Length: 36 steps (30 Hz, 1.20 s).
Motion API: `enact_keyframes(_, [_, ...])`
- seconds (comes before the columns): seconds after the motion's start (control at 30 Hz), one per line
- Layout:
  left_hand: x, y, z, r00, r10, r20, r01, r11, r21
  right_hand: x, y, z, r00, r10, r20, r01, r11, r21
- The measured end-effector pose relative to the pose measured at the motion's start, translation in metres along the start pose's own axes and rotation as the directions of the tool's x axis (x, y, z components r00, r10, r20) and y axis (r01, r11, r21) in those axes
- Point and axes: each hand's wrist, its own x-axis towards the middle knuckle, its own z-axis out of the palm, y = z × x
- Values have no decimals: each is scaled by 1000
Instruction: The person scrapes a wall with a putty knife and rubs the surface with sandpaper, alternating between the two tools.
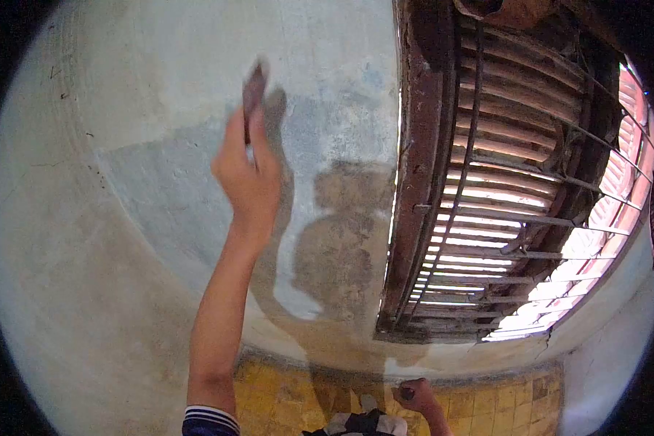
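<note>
My left hand [248,163] is raised in front of the wall, its fingers closed on a thin, flat, dark brownish piece [254,91] that points upward. This piece is blurred, and its shadow falls on the wall just to its right. Low in the view, my right hand [423,401] is closed in a fist around a dark thing with a rounded end [407,392]; most of it is hidden in the fingers.
The plastered wall [174,167] has a grey-blue patch and pale areas. To the right stands a window with a brown wooden frame [418,145], slatted shutters [509,109] and metal bars [472,131]. Yellow tiles [283,392] cover the floor below.
</note>
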Motion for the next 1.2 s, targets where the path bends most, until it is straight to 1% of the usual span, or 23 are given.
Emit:
enact_keyframes(0.07, [21, 23, 31, 996, 32, -85, -41, 993, -110, 0, 1, 2, 999, 52, 0, -52, 998, -21])
enact_keyframes(0.1, [14, 18, 51, 963, 246, -109, -252, 967, -41, -3, 10, 8, 997, 76, 23, -75, 996, -43])
enact_keyframes(0.13, [-15, 13, 65, 958, 286, -11, -287, 957, -45, -3, 14, 12, 994, 98, 43, -95, 993, -64])
enact_keyframes(0.17, [-43, 9, 80, 942, 323, 87, -320, 946, -56, 0, 4, 10, 994, 107, 26, -107, 994, 6])
enact_keyframes(0.2, [-90, 10, 70, 865, 458, 205, -460, 887, -42, 5, -15, 7, 993, 117, 12, -118, 990, 77])
enact_keyframes(0.23, [-128, 18, 49, 809, 429, 401, -382, 903, -197, 9, -25, 6, 992, 125, -3, -123, 981, 149])
enact_keyframes(0.3, [-204, 33, 8, 592, 317, 741, -64, 935, -349, 6, -9, 20, 994, 94, 57, -102, 983, 150])
enact_keyframes(0.37, [-249, 15, -27, 636, 281, 718, 42, 917, -396, 6, 0, 23, 992, 94, 84, -105, 983, 147])
enact_keyframes(0.4, [-269, 5, -49, 656, 192, 730, 142, 919, -369, 5, 0, 25, 990, 111, 81, -123, 981, 148])
enact_keyframes(0.5, [-342, -23, -113, 624, -245, 742, 539, 822, -182, 20, -14, 25, 989, 130, 65, -142, 957, 251])
enact_keyframes(0.57, [-394, -35, -156, 526, -510, 680, 754, 650, -95, 31, -9, 36, 1000, 8, 30, -15, 968, 252])
enact_keyframes(0.6, [-419, -37, -177, 475, -608, 636, 824, 561, -80, 36, 9, 45, 993, -117, 14, 112, 975, 189])
enact_keyframes(0.67, [-456, -43, -210, 407, -723, 558, 895, 439, -83, 53, 18, 48, 948, -306, 89, 295, 947, 124])
enact_keyframes(0.7, [-473, -44, -226, 379, -769, 515, 916, 390, -92, 74, 4, 33, 915, -362, 180, 342, 930, 131])
enact_keyframes(0.77, [-492, -46, -247, 362, -817, 449, 930, 347, -117, 126, -39, 2, 774, -623, 118, 605, 781, 153])
enact_keyframes(0.83, [-505, -48, -263, 361, -840, 405, 932, 335, -136, 185, -115, -35, 511, -859, 26, 857, 512, 55])
enact_keyframes(0.87, [-508, -49, -268, 359, -847, 393, 933, 327, -148, 208, -162, -60, 403, -910, 92, 915, 405, -5])
enact_keyframes(0.9, [-513, -49, -273, 360, -852, 381, 933, 324, -156, 231, -222, -87, 248, -946, 211, 967, 230, -107])
enact_keyframes(0.93, [-515, -48, -274, 362, -853, 377, 932, 323, -165, 248, -248, -94, 150, -978, 143, 983, 132, -128])
enact_keyframes(1.0, [-520, -46, -274, 366, -851, 376, 930, 323, -175, 279, -306, -121, 111, -940, 324, 972, 35, -234])
enact_keyframes(1.07, [-524, -40, -270, 367, -846, 387, 930, 317, -189, 310, -342, -132, 17, -970, 244, 948, -62, -313])
enact_keyframes(1.17, [-529, -33, -262, 362, -841, 402, 931, 302, -207, 330, -360, -116, -20, -919, 394, 950, -141, -280])
enact_keyframes(1.2, [-529, -32, -260, 364, -838, 405, 930, 303, -210, 341, -360, -118, -24, -931, 364, 939, -146, -311])
